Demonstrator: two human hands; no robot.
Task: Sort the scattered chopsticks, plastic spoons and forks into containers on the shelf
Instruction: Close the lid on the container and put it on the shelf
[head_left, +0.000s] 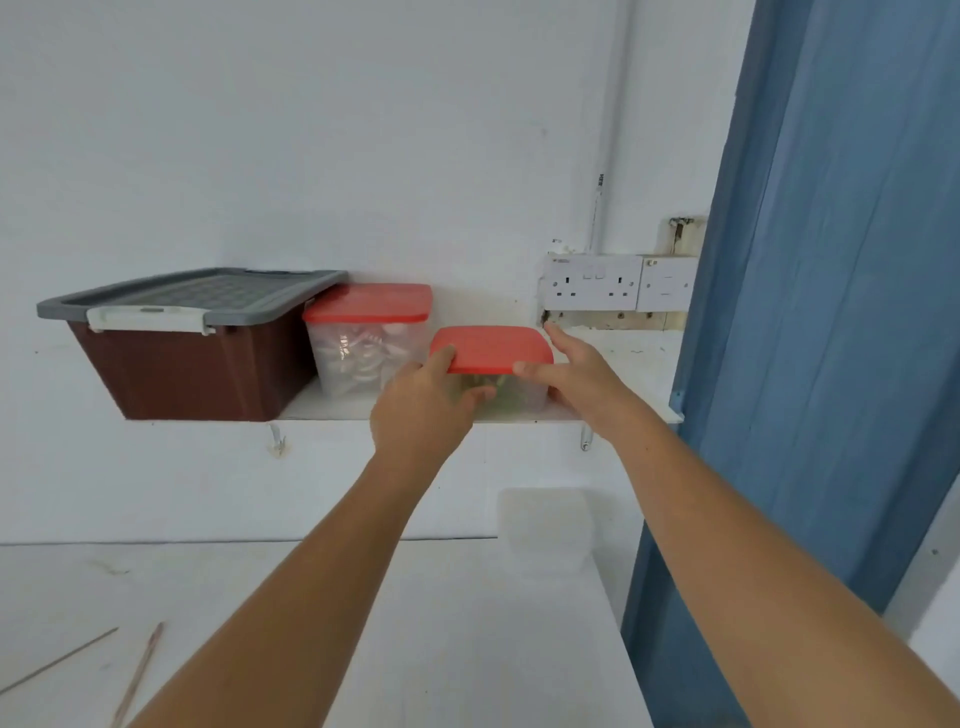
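The left hand (423, 408) grips the front container (524, 397): its thumb lies on the front left edge of the red lid (491, 347) and its fingers curl round the clear wall below. The right hand (571, 371) clasps the right end of the same lid, with the thumb pressed on the front edge and the fingers stretched along the far right side. This container stands on the white shelf (628, 364) near its front edge, lid on. Something greenish shows through its wall, too blurred to name. Just behind it and to the left stands a second clear container (358, 358) with its own red lid (370, 303). It is filled with white plastic pieces that look like spoons, though the blur leaves that unsure. Touching that container's left side is a brown storage bin (197, 374) with a grey lid (197, 293) and a white latch, which overhangs the shelf's left end. On the wall to the right of the containers sit a white double socket (592, 283) and a switch plate, and a blue curtain (831, 312) hangs down the right side. Below the shelf is a white table (467, 649), and at its near left corner lie two chopsticks (137, 675), well apart from the hands.
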